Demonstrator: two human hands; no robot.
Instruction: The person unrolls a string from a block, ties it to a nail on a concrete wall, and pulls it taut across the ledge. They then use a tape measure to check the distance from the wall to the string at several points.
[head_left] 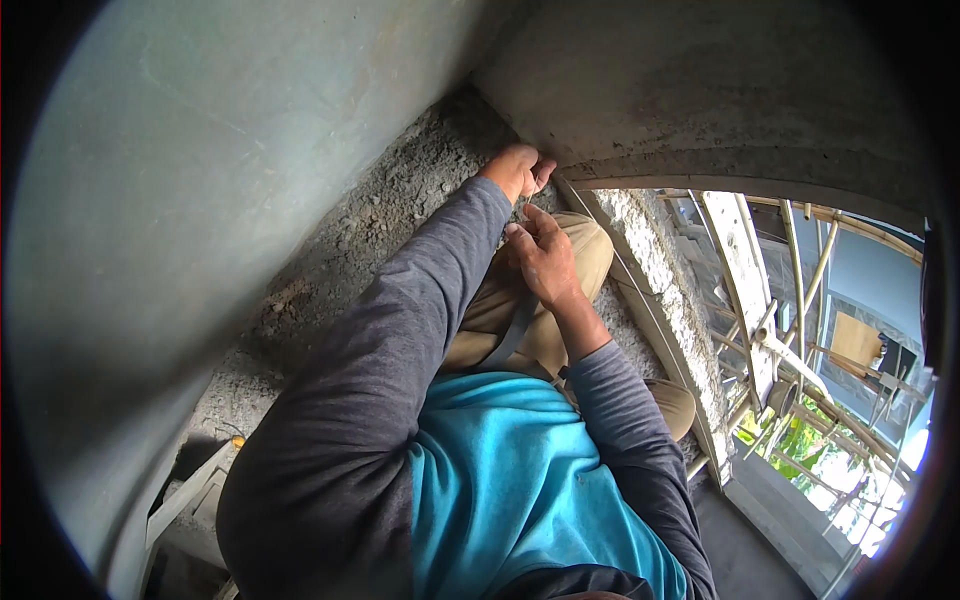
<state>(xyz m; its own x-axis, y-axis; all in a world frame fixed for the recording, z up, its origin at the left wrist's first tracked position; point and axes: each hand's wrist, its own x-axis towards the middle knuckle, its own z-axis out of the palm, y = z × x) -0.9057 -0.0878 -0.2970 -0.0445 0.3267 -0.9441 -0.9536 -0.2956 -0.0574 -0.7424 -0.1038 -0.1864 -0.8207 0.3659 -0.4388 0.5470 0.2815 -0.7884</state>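
My left hand (pixel 518 170) reaches up into the corner where a rough concrete ledge (pixel 400 200) meets a smooth grey wall (pixel 220 170). Its fingers are pinched together at the upper end of a thin pale line (pixel 625 280) that runs down along the ledge's outer edge. Just below it, my right hand (pixel 542 258) hovers over my bent knee in tan trousers (pixel 590 250), fingers partly curled. Whether the right hand holds anything is hidden. Both arms are in dark grey sleeves.
A dark strap (pixel 512 335) crosses my lap. The ledge ends in a drop on the right, where bamboo scaffolding poles (pixel 800 300) and greenery far below show. A concrete beam (pixel 700 90) hangs overhead. Pale boards (pixel 190 490) lie at lower left.
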